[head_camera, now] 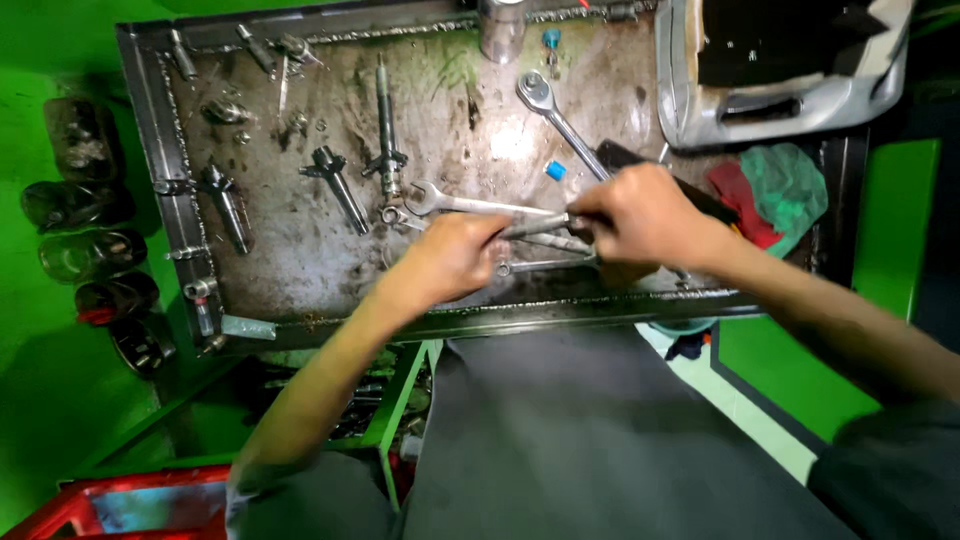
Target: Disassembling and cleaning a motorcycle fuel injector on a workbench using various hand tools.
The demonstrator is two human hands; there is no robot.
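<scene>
Now both hands, left (455,255) and right (645,213), each grip pinching one metal rod (535,225) over the counter (300,250). Two wrenches (470,203) lie beneath, one ratchet (555,118), three injectors (385,130) beside.

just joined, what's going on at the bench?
A person is working over a grimy metal tray. Both hands meet at its front edge: the left hand and right hand grip the two ends of a slim metal part. Right under it lie open-end wrenches. A ratchet and several injector-like parts lie loose on the tray. Rags sit to the right.
</scene>
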